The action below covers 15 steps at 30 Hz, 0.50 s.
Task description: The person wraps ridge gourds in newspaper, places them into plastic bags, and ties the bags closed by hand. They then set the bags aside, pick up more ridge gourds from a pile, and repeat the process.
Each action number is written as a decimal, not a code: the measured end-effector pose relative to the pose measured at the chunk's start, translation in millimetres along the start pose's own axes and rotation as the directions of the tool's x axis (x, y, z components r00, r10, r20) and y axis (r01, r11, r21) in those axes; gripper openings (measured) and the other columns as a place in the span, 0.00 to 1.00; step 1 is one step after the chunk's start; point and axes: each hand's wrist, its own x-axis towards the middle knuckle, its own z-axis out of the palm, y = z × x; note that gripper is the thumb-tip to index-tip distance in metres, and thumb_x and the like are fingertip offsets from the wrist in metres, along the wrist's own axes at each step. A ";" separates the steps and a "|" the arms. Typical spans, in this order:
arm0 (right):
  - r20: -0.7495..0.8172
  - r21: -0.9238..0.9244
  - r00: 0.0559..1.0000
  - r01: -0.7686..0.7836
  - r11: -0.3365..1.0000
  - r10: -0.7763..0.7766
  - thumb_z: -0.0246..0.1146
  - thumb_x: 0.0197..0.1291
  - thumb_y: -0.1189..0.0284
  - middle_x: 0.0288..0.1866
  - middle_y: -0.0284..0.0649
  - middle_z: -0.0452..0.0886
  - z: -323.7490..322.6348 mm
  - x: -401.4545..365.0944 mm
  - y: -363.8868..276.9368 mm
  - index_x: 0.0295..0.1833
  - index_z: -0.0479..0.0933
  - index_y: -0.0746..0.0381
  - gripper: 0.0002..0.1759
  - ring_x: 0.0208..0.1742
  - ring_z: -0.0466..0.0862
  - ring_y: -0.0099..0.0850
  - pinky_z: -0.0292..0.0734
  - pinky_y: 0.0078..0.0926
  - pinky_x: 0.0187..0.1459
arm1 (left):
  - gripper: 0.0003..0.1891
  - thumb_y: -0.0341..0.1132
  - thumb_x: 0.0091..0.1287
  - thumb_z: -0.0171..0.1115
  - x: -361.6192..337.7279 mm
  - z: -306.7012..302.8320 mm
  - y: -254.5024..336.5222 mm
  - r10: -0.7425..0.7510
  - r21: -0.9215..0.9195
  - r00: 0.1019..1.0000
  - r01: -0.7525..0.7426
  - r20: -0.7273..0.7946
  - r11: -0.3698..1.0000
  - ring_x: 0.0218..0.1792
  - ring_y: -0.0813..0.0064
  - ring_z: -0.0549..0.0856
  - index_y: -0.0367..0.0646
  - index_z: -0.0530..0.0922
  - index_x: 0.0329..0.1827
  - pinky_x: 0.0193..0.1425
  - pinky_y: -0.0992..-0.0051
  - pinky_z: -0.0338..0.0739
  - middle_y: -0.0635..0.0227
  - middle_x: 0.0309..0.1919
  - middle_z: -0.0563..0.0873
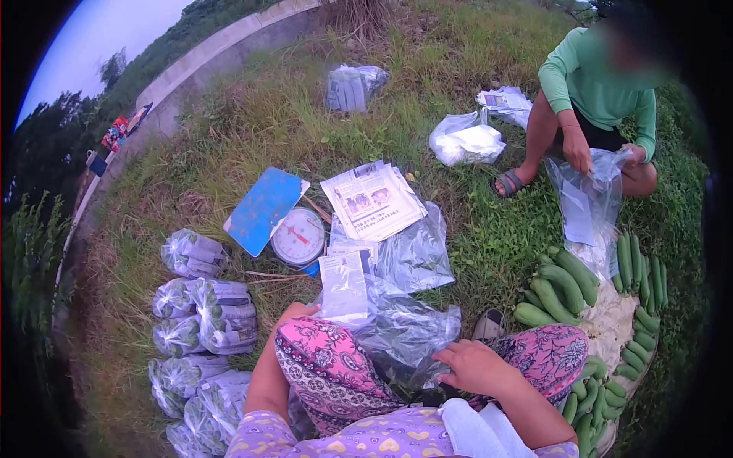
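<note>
A clear plastic bag (408,324) lies across my lap, with a folded newspaper sheet (343,286) at its far left side. My right hand (477,368) has its fingers closed on the bag's near right edge. Beside the newspaper sheet, my left hand (299,311) shows only in part past my knee; its fingers are hidden. Beyond the lap, more flat plastic bags (418,252) lie on the grass under a stack of newspapers (370,198). A dial scale (298,238) with a blue platform (267,204) stands to the left of the stack.
Several packed bags (225,317) with newspaper-wrapped greens line the left. Large green cucumbers (561,286) and smaller ones (592,404) lie around a pale sack (611,324) at right. Another person (603,84) crouches there, handling a plastic bag (584,195). White bags (467,139) lie beyond.
</note>
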 end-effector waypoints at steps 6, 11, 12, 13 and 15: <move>-0.056 0.009 0.998 0.016 1.000 -0.015 0.62 0.57 0.59 0.46 0.43 0.79 -25.5 -14.5 -2.5 0.54 0.75 0.59 0.22 0.52 0.78 0.41 0.71 0.39 0.53 | 0.14 0.43 0.61 0.62 -21.0 -53.3 55.0 0.163 -0.304 0.981 -0.188 -0.106 0.934 0.31 0.77 0.79 0.39 0.83 0.36 0.37 0.71 0.74 0.68 0.33 0.86; -0.113 -0.064 0.991 0.066 0.996 -0.073 0.63 0.56 0.60 0.44 0.43 0.79 -70.5 -16.9 2.7 0.53 0.75 0.60 0.22 0.51 0.78 0.41 0.71 0.38 0.53 | 0.10 0.40 0.60 0.65 -82.5 -86.9 142.4 0.458 -0.162 0.885 -0.466 -0.086 0.870 0.25 0.84 0.75 0.42 0.82 0.32 0.32 0.81 0.69 0.74 0.29 0.85; -0.116 -0.093 0.989 0.081 0.992 -0.091 0.63 0.56 0.60 0.44 0.43 0.79 -84.6 -15.0 2.2 0.53 0.75 0.60 0.21 0.51 0.78 0.41 0.71 0.38 0.53 | 0.10 0.40 0.60 0.66 -105.3 -85.5 166.1 0.518 -0.133 0.851 -0.525 -0.087 0.841 0.24 0.84 0.75 0.42 0.82 0.31 0.31 0.82 0.69 0.74 0.28 0.84; -0.143 -0.116 0.983 0.103 0.988 -0.119 0.64 0.56 0.61 0.44 0.43 0.79 -99.1 -11.2 2.2 0.52 0.75 0.60 0.21 0.51 0.78 0.41 0.71 0.38 0.53 | 0.10 0.40 0.59 0.67 -125.1 -80.1 186.0 0.573 -0.107 0.815 -0.579 -0.084 0.808 0.23 0.85 0.75 0.42 0.82 0.30 0.30 0.83 0.68 0.74 0.27 0.84; -0.231 -0.148 0.958 0.138 0.979 -0.170 0.65 0.54 0.63 0.46 0.43 0.78 -131.6 0.7 4.5 0.52 0.75 0.60 0.22 0.52 0.77 0.42 0.71 0.38 0.54 | 0.14 0.44 0.59 0.68 -152.1 -60.9 218.5 0.717 -0.192 0.692 -0.717 -0.086 0.670 0.23 0.86 0.75 0.44 0.79 0.24 0.27 0.83 0.65 0.76 0.21 0.80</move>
